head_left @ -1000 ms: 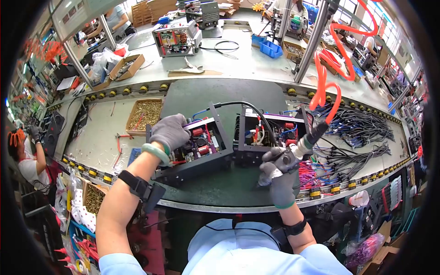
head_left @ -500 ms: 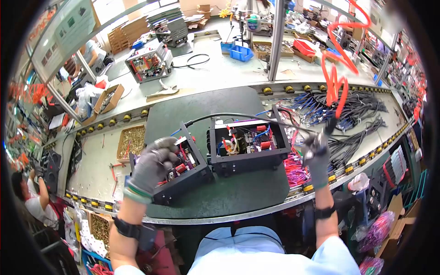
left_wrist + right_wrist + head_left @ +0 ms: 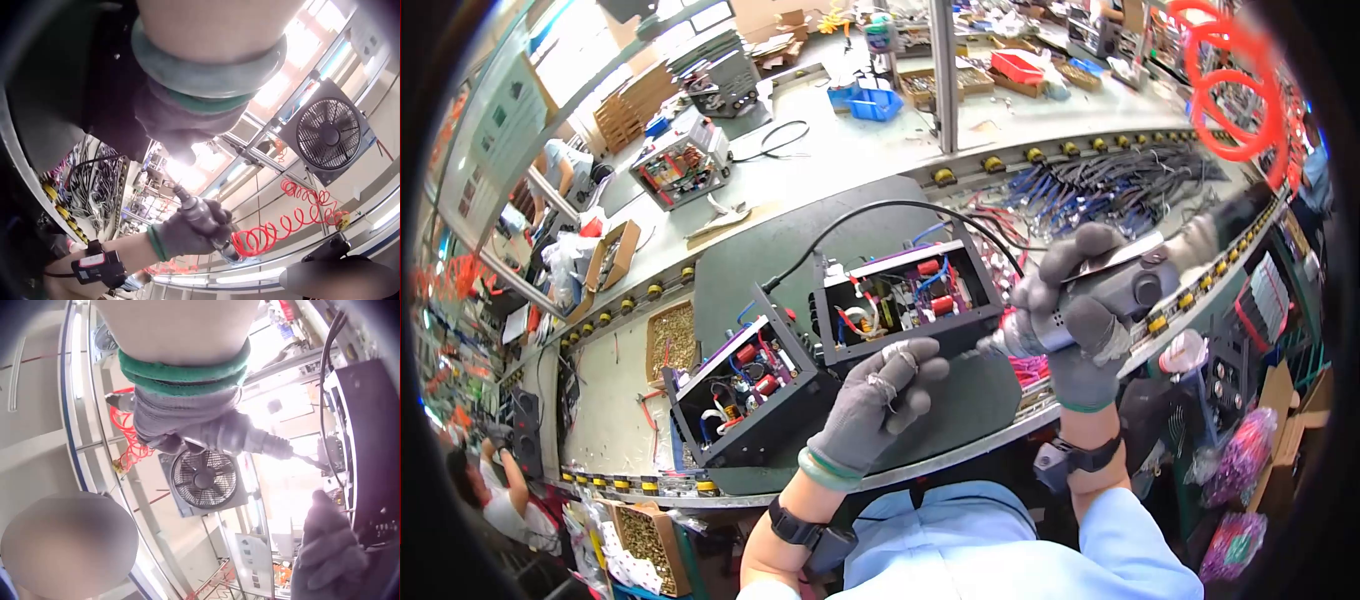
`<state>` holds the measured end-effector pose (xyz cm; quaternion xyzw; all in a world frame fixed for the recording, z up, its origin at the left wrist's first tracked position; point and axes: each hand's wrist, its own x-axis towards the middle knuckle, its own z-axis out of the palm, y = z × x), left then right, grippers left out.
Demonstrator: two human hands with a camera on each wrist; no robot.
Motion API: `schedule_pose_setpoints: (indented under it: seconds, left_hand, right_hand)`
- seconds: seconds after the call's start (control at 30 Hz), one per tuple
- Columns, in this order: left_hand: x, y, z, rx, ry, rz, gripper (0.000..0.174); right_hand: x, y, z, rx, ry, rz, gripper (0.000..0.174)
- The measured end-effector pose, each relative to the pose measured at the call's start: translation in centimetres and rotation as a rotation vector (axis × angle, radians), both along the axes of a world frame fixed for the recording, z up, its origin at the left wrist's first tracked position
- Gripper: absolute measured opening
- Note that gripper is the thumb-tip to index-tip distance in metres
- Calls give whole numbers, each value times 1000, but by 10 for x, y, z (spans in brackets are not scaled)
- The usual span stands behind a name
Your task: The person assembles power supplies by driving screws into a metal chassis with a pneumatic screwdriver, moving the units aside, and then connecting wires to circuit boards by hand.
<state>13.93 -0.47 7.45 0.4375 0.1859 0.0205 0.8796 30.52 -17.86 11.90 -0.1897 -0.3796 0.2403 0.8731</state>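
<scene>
My gloved right hand (image 3: 1080,325) grips a grey air screwdriver (image 3: 1140,287), its red coiled hose (image 3: 1235,115) trailing off at the far right. In the right wrist view, the screwdriver's narrow nose (image 3: 278,445) points toward a black panel. My left hand (image 3: 870,410), gloved in grey, hovers at the mat's front with fingers loosely curled; nothing shows between them. Just beyond it are two open black metal cases with circuit boards: the left case (image 3: 765,425) sits angled, and the right case (image 3: 982,265) adjoins it. A black cable (image 3: 870,205) arches over the right case.
Both cases rest on a dark green mat (image 3: 975,395). Bundled black and blue leads (image 3: 1090,195) lie at right, with pink wires (image 3: 1030,370) below them. A box of small brass-coloured parts (image 3: 670,340) stands left. Rollers (image 3: 943,177) line the bench.
My left hand has left the left case and moved right, in front of both cases. My right hand, with the screwdriver, has risen and shifted right. The view has turned right.
</scene>
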Motion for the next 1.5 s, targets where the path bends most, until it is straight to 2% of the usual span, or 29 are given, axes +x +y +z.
schedule_pose_setpoints:
  seconds: [0.07,0.13,0.2,0.27,0.33,0.5,0.57,0.6,0.67,0.7,0.8,0.83,0.87,0.9,0.93,1.0,1.03,1.07,1.1,1.13,1.17,1.2,1.27,1.33,1.37,1.47,1.5]
  left_hand:
    - [4,-4,-6,-112,-147,-12,35]
    - [0,-9,-3,-136,-120,13,33]
    - [-7,-7,-9,-135,-188,58,30]
    - [-10,-6,-7,-99,-151,84,28]
    - [-11,-3,-9,-206,-65,184,30]
    - [-9,-1,-15,-428,-191,109,34]
    - [-5,-1,-14,-495,-223,106,35]
    - [-2,0,-12,-507,-201,103,35]
    - [1,1,-9,-513,-185,100,35]
    - [1,1,-8,-467,-167,96,34]
    - [-5,-2,-7,-332,-170,98,34]
    - [-5,-6,-6,-167,-227,165,36]
    - [-3,-10,-6,-1,-287,230,38]
    - [0,-13,-6,78,-299,262,47]
    - [1,-14,4,82,-299,260,47]
    - [6,-10,35,-72,63,233,58]
    - [1,11,32,-9,49,167,66]
    - [1,36,24,91,13,174,61]
    - [0,56,29,354,11,201,51]
    - [6,61,56,671,67,248,41]
    - [21,86,41,1020,54,312,33]
    - [35,109,23,1019,53,312,33]
    - [58,138,2,1638,89,227,21]
    - [70,133,-1,1916,65,79,21]
    - [74,119,10,1762,233,50,19]
    - [78,114,-2,1635,95,86,18]
    - [81,116,-15,1436,49,124,17]
  right_hand:
    - [-17,10,7,64,0,-88,62]
    - [-25,24,3,103,-78,-242,61]
    - [-30,31,-3,126,-80,-238,60]
    - [-34,36,-8,155,-86,-238,59]
    - [-40,38,-12,130,8,-226,58]
    - [-46,46,-10,117,105,-222,57]
    - [-37,50,-11,182,-122,-225,58]
    - [-44,55,-9,176,-77,-305,64]
    - [-39,52,-13,165,-155,-263,62]
    - [-44,51,-12,158,-139,-288,58]
    - [-26,52,-5,242,-246,-82,62]
    - [-29,49,-6,228,-155,-66,58]
    - [-46,46,0,117,52,-267,52]
    - [-51,49,5,107,157,-323,50]
    - [-53,51,7,97,266,-381,48]
    - [-42,45,8,94,261,-390,47]
    - [-35,40,7,76,259,-394,46]
    - [-27,35,8,78,214,-419,44]
    - [-23,30,12,79,222,-440,44]
    - [-21,25,15,81,233,-465,44]
    - [-16,25,13,107,212,-545,44]
    - [-16,23,12,106,211,-546,44]
    - [-17,20,11,54,154,-528,42]
    - [-17,18,7,27,136,-543,43]
    - [-17,16,4,0,160,-538,44]
    - [-16,8,-5,-42,210,-549,47]
    - [-15,8,-8,-49,229,-547,47]
